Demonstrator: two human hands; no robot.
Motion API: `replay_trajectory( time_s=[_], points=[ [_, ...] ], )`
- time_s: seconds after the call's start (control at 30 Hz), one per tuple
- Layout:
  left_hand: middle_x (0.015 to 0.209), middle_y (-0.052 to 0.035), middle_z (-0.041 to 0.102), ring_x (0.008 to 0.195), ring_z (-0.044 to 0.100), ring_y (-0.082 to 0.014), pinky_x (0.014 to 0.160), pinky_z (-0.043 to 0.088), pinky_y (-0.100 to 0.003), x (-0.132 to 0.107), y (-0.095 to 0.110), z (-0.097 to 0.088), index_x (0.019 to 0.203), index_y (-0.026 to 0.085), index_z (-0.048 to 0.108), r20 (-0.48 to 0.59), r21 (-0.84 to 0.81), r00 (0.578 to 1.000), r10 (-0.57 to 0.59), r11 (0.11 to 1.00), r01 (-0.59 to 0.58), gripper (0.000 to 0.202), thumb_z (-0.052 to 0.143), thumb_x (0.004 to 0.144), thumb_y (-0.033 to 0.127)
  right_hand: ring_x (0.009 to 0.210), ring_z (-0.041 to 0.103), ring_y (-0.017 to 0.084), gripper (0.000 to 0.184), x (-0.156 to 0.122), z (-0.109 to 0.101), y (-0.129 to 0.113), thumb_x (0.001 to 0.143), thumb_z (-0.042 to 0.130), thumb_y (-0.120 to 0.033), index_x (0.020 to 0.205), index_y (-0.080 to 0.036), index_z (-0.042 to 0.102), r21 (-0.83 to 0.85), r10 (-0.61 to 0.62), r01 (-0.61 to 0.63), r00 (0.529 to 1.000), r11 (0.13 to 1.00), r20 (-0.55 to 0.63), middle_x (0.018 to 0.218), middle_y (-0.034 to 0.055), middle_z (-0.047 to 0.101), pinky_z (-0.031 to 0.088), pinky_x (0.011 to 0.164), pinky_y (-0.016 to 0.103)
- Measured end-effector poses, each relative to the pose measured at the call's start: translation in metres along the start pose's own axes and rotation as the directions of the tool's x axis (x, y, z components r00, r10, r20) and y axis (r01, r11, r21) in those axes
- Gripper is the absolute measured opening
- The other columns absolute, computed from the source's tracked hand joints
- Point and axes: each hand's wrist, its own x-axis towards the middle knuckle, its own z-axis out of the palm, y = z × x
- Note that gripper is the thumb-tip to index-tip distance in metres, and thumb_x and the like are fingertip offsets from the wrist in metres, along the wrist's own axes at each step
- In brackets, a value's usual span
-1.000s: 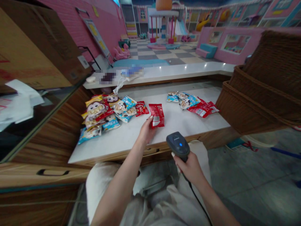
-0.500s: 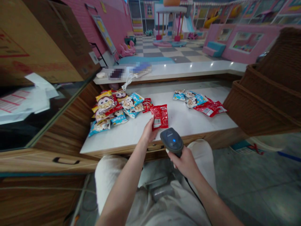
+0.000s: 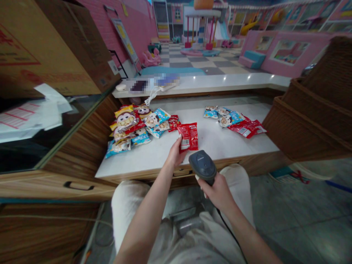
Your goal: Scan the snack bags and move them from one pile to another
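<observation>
My left hand (image 3: 175,154) grips the lower left corner of a red snack packet (image 3: 188,136), which lies over the white counter (image 3: 143,158). My right hand (image 3: 217,192) is closed around the handle of a black corded handheld barcode scanner (image 3: 202,167), held just past the counter's front edge. A heap of blue, yellow and red snack packets (image 3: 132,128) lies left of my left hand. A smaller group of blue packets (image 3: 222,117) and red packets (image 3: 246,128) lies to the right.
Wicker baskets (image 3: 302,128) stand to the right of the counter. On the left are a cardboard box (image 3: 57,51) and loose papers (image 3: 41,113) behind glass. A higher white ledge (image 3: 203,82) runs behind the counter, and the scanner cable (image 3: 231,234) hangs toward the floor.
The whole view has shifted slightly as my head moved. The scanner's blue light no longer shows, and the scanner has tilted a little. The red packet stays in my left hand.
</observation>
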Motion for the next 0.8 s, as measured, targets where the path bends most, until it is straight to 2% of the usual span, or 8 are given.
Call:
replay_trajectory(
  time_s=[0.13,0.23,0.33,0.4,0.5,0.6,0.67,0.8],
  points=[
    [0.116,-0.0099,0.081,0.112,0.076,-0.0288,0.096,0.064,-0.041,-0.004,0.004,0.006,0.114,0.02,0.073,-0.063,-0.262,0.989,-0.132,0.959,0.111,0.045,0.079,0.088,0.056,0.049,0.07,0.026,0.028,-0.001,-0.001,0.002,0.084,0.066,-0.047,0.065,-0.028,0.06,0.005,0.018,-0.018,1.0,1.0,0.004,0.044,0.0012,0.06,0.046,0.045,0.027],
    [0.123,-0.0059,0.08,0.11,0.076,-0.0233,0.09,0.063,-0.033,-0.007,0.006,0.008,0.122,0.023,0.072,-0.116,-0.292,0.985,-0.131,0.952,0.092,0.037,0.077,0.092,0.046,0.041,0.062,0.022,0.03,-0.003,-0.004,0.004,0.085,0.065,-0.05,0.065,-0.028,0.059,0.007,0.046,-0.047,0.999,0.999,0.01,0.043,0.0001,0.058,0.045,0.043,0.028],
    [0.129,-0.0035,0.079,0.113,0.074,-0.0229,0.092,0.061,-0.033,-0.005,0.02,0.001,0.129,0.027,0.07,-0.146,-0.176,0.989,-0.014,0.984,-0.012,0.044,0.078,0.091,0.049,0.039,0.06,0.021,0.032,-0.004,-0.01,0.006,0.084,0.066,-0.051,0.065,-0.027,0.059,0.018,0.08,-0.08,0.997,0.997,-0.001,0.044,0.0001,0.058,0.045,0.044,0.029],
    [0.132,-0.0049,0.077,0.12,0.072,-0.025,0.101,0.058,-0.037,0.0,0.042,-0.007,0.131,0.027,0.069,-0.148,0.002,0.971,0.186,0.982,-0.187,0.049,0.078,0.091,0.054,0.039,0.061,0.02,0.031,-0.005,-0.013,0.009,0.083,0.066,-0.051,0.065,-0.026,0.06,0.019,0.093,-0.092,0.996,0.996,-0.019,0.045,0.0004,0.06,0.046,0.045,0.028],
    [0.143,-0.0085,0.072,0.135,0.063,-0.0289,0.121,0.045,-0.045,0.015,0.088,-0.026,0.139,0.024,0.067,-0.056,0.474,0.831,0.554,0.747,-0.466,0.052,0.074,0.095,0.05,0.039,0.059,0.02,0.032,-0.006,-0.017,0.013,0.082,0.067,-0.051,0.064,-0.026,0.06,0.01,0.083,-0.083,0.996,0.997,-0.043,0.044,0.0007,0.059,0.046,0.045,0.028],
    [0.162,-0.0114,0.055,0.153,0.044,-0.0375,0.132,0.027,-0.055,0.038,0.129,-0.05,0.151,0.02,0.06,0.083,0.821,0.711,0.698,0.356,-0.446,0.059,0.07,0.097,0.041,0.038,0.056,0.02,0.033,-0.006,-0.018,0.015,0.082,0.067,-0.052,0.062,-0.026,0.061,0.007,0.077,-0.077,0.996,0.997,-0.047,0.043,0.0015,0.059,0.045,0.043,0.029],
    [0.165,-0.0124,0.052,0.158,0.035,-0.0434,0.133,0.016,-0.063,0.055,0.142,-0.066,0.152,0.016,0.059,0.085,0.902,0.718,0.691,0.253,-0.35,0.062,0.069,0.097,0.045,0.039,0.057,0.02,0.034,-0.007,-0.018,0.014,0.082,0.067,-0.052,0.061,-0.026,0.06,0.005,0.079,-0.079,0.996,0.997,-0.05,0.043,0.0018,0.059,0.046,0.043,0.029],
    [0.146,-0.0167,0.067,0.16,0.032,-0.05,0.132,0.002,-0.076,0.077,0.141,-0.088,0.127,0.016,0.071,0.017,0.935,0.786,0.618,0.268,-0.232,0.067,0.075,0.086,0.07,0.041,0.058,0.02,0.032,-0.008,-0.019,0.014,0.082,0.067,-0.049,0.061,-0.027,0.058,0.021,0.071,-0.07,0.996,0.997,-0.06,0.045,0.0007,0.058,0.046,0.045,0.028]
  ],
)
